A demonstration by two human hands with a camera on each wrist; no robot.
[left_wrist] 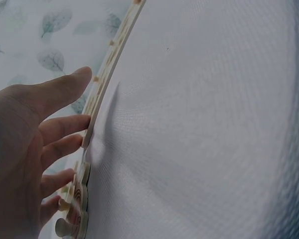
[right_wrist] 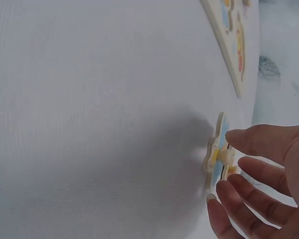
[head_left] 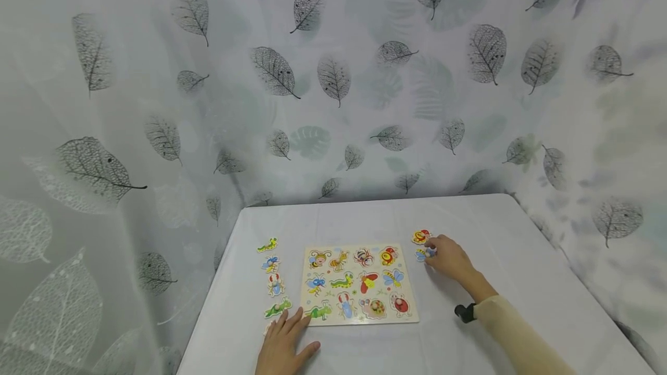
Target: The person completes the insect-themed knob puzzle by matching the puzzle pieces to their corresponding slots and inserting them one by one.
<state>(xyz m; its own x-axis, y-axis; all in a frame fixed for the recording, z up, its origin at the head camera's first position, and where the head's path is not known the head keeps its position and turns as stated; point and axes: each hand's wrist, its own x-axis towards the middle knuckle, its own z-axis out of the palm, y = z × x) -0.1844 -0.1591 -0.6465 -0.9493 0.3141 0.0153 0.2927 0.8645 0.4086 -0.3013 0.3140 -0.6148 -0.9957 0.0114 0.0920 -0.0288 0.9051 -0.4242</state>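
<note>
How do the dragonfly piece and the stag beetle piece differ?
The dragonfly piece has blue wings; the stag beetle piece has red pincers. The right hand partly covers the dragonfly piece, while the stag beetle piece lies uncovered. Both lie loose beside the puzzle board.

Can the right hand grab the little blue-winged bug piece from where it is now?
Yes, it looks like it. The right hand is right at the blue-winged bug piece, its thumb and fingers apart beside the knob, and nothing seems to lie on top.
</note>
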